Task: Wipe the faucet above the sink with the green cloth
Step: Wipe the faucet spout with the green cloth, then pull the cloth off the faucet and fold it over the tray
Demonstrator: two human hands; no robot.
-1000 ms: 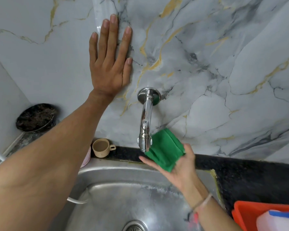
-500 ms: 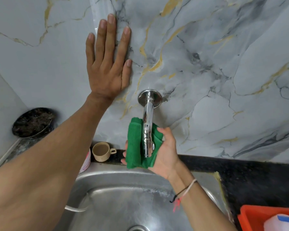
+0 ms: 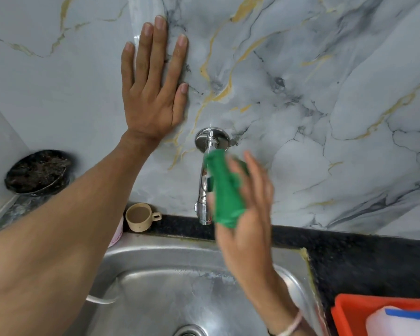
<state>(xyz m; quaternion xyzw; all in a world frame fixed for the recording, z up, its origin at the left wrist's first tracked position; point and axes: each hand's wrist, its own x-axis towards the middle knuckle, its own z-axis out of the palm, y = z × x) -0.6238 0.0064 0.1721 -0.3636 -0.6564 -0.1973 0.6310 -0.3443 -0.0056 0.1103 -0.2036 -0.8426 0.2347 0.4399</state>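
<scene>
The right hand (image 3: 243, 214), blurred and fingers fairly open, presses the folded green cloth (image 3: 224, 187) against the right side of the chrome faucet (image 3: 204, 190), which hangs from the marble wall (image 3: 325, 93) over the steel sink (image 3: 155, 287). Wrapping the cloth around the spout would serve best, I judge. The left hand (image 3: 153, 93) lies flat and empty against the wall.

We see a marble-patterned wall (image 3: 325, 93) with gold veins above a black counter (image 3: 349, 248). A beige cup (image 3: 141, 217) stands at the wall's foot, a dark round pan (image 3: 38, 172) far left, an orange tub (image 3: 349, 311) lower right.
</scene>
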